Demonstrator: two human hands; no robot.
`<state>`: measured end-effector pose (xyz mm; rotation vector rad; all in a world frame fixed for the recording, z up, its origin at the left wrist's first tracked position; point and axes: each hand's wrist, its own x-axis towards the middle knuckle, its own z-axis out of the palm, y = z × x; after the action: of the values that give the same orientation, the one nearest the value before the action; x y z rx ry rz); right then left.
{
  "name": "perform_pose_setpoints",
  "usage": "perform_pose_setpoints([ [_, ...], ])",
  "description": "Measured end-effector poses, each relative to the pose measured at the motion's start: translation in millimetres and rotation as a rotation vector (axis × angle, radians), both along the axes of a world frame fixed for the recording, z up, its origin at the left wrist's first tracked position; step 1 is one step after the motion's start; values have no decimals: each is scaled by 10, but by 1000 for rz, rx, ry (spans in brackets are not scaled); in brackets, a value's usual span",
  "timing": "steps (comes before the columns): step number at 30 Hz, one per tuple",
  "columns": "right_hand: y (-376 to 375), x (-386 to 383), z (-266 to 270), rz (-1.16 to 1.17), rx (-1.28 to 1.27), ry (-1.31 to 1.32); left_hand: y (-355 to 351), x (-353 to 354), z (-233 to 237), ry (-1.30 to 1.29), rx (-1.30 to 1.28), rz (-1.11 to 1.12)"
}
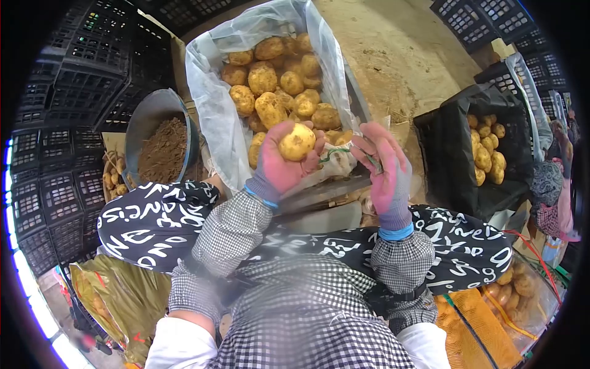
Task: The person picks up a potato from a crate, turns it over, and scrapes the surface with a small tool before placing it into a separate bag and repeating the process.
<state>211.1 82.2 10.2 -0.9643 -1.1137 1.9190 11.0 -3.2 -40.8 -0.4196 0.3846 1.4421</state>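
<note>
My left hand [276,165], in a pink-and-grey glove, cradles a potato [297,142] with its fingers curled around it. To its right, my right hand [386,169], gloved the same way, is raised with its fingers stretched out and apart from the potato. A small dark green bit shows by its thumb, too small to name. Just beyond both hands stands a crate lined with a translucent plastic bag [207,92], holding many soil-marked potatoes [271,109]. Between the hands, a green tie [335,150] lies on the crumpled near side of the liner.
A bucket [130,144] of brown soil stands left of the crate. On the right is a black-lined crate [435,141] of potatoes. Stacked black crates [92,55] line the left side. An orange mesh sack [482,326] and a yellowish sack [126,301] flank my legs.
</note>
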Motion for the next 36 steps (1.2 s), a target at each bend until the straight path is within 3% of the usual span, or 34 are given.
perform_pose_setpoints([
  [3, -29, -24, -41, 19, -2, -11, 64, -109, -82, 32, 70, -5],
  [5, -18, -28, -60, 42, 1, -38, 64, -10, -87, 469, -54, 128],
  [7, -11, -22, -56, 35, 1, -43, 48, -31, -88, 566, -98, 169],
  [9, -17, -19, -46, 52, -8, -48, 24, -169, -52, 321, -62, 118],
  [12, -39, 5, -102, 159, -34, -68, 53, -8, 99, 763, -85, 49],
  [14, -59, -3, -289, 285, -60, -85, 169, 64, 259, 1433, 147, -32],
  [15, -81, -3, -309, 357, 92, -189, 209, 119, 358, 1758, 266, -81],
  [16, -83, -10, -327, 432, 249, -289, 309, 220, 553, 1569, 288, -67],
  [18, -23, 15, -321, 371, 187, -57, 489, 292, 638, 1337, 372, 9],
  [20, 166, 170, -235, 69, -274, 593, 760, 170, 498, 1246, 499, 117],
  [22, 504, 449, -52, -277, -281, 707, 838, -243, 226, 1596, 254, -125],
  [23, 677, 613, 67, -416, -272, 790, 807, -434, 102, 1751, 32, -451],
  [24, 837, 892, 48, -416, -286, 944, 738, -579, -40, 1866, -211, -786],
  [26, 994, 1217, 8, -359, -255, 1110, 539, -677, -508, 2118, -416, -1390],
  [28, 989, 1308, -36, -264, -154, 1131, 431, -537, -729, 1893, -443, -1677],
  [30, 761, 959, -6, -290, 106, 811, 201, -303, -1107, 2140, -593, -1340],
  [31, 720, 882, -23, -344, 31, 706, 143, -228, -1264, 2247, -662, -1153],
  [34, 598, 638, -68, -380, -63, 488, 167, -206, -1376, 2226, -778, -1023],
  [36, 525, 538, -71, -292, -34, 297, 208, -392, -1179, 1750, -536, -923],
])
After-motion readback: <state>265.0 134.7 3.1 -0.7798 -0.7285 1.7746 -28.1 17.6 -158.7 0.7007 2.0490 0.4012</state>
